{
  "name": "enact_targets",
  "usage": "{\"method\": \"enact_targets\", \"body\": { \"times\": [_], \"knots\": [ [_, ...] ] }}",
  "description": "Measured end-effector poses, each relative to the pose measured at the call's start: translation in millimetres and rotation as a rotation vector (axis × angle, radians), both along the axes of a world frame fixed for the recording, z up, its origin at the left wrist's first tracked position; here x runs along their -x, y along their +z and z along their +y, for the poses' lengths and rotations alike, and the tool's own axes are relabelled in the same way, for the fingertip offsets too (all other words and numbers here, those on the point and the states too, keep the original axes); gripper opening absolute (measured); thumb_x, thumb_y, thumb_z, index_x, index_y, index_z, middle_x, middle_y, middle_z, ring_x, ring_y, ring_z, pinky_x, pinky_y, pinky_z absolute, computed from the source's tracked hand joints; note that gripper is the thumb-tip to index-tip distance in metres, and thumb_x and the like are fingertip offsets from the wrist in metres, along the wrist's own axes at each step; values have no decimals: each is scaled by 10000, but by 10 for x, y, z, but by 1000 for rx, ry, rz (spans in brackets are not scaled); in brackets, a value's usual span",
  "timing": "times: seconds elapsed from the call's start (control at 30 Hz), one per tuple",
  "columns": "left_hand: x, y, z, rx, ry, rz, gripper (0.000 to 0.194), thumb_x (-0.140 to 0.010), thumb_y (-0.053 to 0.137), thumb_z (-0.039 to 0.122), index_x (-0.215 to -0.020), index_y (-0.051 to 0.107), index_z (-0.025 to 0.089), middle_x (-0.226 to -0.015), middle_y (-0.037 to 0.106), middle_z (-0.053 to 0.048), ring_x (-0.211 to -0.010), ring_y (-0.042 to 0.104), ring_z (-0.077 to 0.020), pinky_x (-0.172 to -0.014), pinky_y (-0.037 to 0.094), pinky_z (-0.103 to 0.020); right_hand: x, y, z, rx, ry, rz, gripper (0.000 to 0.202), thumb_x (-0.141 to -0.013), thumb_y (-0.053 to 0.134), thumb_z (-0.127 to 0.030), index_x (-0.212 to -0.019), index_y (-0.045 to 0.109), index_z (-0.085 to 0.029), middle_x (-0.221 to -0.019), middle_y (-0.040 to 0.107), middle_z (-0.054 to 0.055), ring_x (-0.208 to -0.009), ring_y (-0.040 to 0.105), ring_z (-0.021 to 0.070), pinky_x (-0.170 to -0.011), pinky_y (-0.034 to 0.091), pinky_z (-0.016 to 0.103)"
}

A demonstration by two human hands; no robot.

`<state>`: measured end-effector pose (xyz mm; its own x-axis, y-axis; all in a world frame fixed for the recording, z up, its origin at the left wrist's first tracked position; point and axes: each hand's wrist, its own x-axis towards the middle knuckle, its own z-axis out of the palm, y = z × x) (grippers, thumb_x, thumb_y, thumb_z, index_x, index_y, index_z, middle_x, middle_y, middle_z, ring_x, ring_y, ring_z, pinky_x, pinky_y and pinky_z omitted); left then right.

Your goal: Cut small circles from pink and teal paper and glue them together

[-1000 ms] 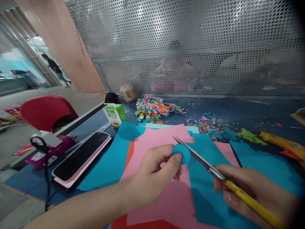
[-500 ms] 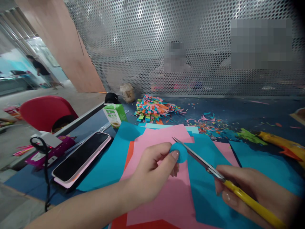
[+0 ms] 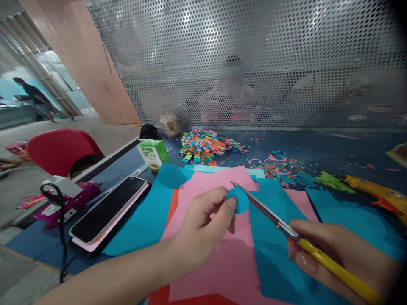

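Presently, head view: from where I stand, paper cutting at a dark blue tabletop [image 3: 311, 143], facing a perforated metal panel [image 3: 178, 55].
Blue disc [image 3: 241, 201]: held up over the pink sheet [image 3: 227, 269], gripped near its left edge.
Left hand [image 3: 203, 224]: pinching the disc between thumb and fingers.
Right hand [image 3: 337, 241]: grasping the scissors [image 3: 282, 224] by the yellow handle.
Blades [image 3: 260, 206]: nearly together, along the disc's upper right edge; whether paper sits between them, I cannot tell.
Disc outline: looks round already, no slit visible in it; whether it needs more trimming, I cannot judge.
Paper pile [image 3: 203, 144]: multicoloured, fringed-looking pieces heaped beyond the sheets, loose scraps [image 3: 282, 171] to the right; I read this as much cutting done.
Remaining stock: the pink sheet and the blue sheet [image 3: 276, 262] below the scissors look largely uncut, so plenty seems left.
Left side of table: phone [image 3: 110, 209], with a green drink carton [image 3: 154, 155] beyond it, both well apart from the blades.
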<state>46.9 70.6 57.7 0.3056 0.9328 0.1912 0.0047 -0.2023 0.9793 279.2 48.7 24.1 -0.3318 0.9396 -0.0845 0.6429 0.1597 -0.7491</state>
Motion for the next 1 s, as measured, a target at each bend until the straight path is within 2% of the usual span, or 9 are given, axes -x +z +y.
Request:
{"method": "enact_targets", "body": {
  "times": [0.17,0.33,0.47,0.6,0.77,0.87,1.0],
  "knots": [
    [21,-28,-10,-21,-29,96,389,-955,436,397,-627,472,191,-594,435,28,-563,478,-115,-554,344,-273,37,139,-2,171,70,-9,333,-789,389,-558,-725,468,-241,-579,372,-70,-494,333,133,-461,252,265],
    [17,-15,-21,-23,-33,79,369,-946,455,377,-631,479,188,-590,467,25,-554,479,-110,-539,354,-262,35,177,13,164,50,-19,348,-764,402,-583,-686,456,-248,-564,389,-64,-492,348,137,-466,247,270],
    [6,15,-16,-7,-18,60,315,-938,469,327,-669,527,175,-610,533,15,-566,500,-102,-538,381,-235,24,153,3,148,45,-38,374,-763,387,-606,-659,439,-251,-563,392,-57,-485,358,139,-457,254,267],
    [-2,45,0,-30,10,1,309,-938,465,291,-662,534,170,-586,533,20,-550,495,-91,-540,397,-215,-17,107,19,127,59,-59,409,-780,391,-639,-669,456,-251,-588,425,-39,-514,397,155,-463,281,268],
    [-22,66,7,-42,29,-56,296,-938,465,258,-662,532,174,-562,530,29,-535,485,-80,-542,409,-197,-58,79,57,157,139,-56,395,-804,406,-624,-692,462,-250,-611,458,-25,-530,398,159,-474,299,268],
    [-27,60,3,-57,37,-54,301,-947,449,265,-669,525,179,-565,527,31,-537,484,-80,-540,411,-195,-26,87,34,139,78,-45,384,-785,403,-614,-675,460,-251,-603,457,-27,-528,405,161,-481,300,274],
    [-10,38,-8,-89,40,63,331,-958,433,297,-654,496,184,-588,517,28,-552,468,-86,-538,384,-212,12,100,-3,79,8,-44,387,-791,400,-621,-681,477,-258,-564,414,-50,-492,365,153,-464,284,275]
  ]
}}
